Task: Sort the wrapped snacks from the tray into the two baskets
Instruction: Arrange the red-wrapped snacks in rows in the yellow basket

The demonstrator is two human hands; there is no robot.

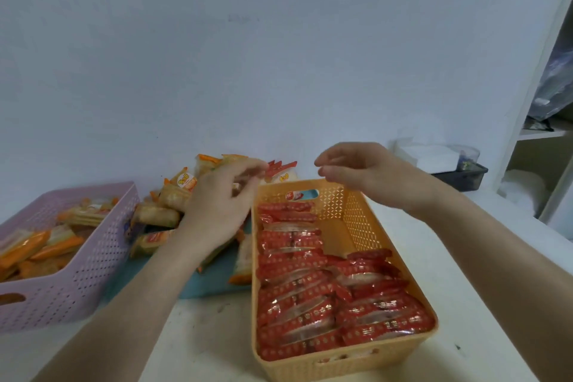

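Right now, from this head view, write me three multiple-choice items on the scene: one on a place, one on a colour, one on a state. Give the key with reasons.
1. The red-wrapped snacks are packed in: A a cardboard box; B the orange basket; C a drawer.
2. The basket at the person's left is: A green; B purple; C black.
3. The right hand is: A gripping a bottle; B pressed flat on the table; C empty above the orange basket's far end.
Key: B, rows of red wrappers fill it; B, its lattice wall is lilac-purple; C, its fingers hang loosely curled with nothing between them.
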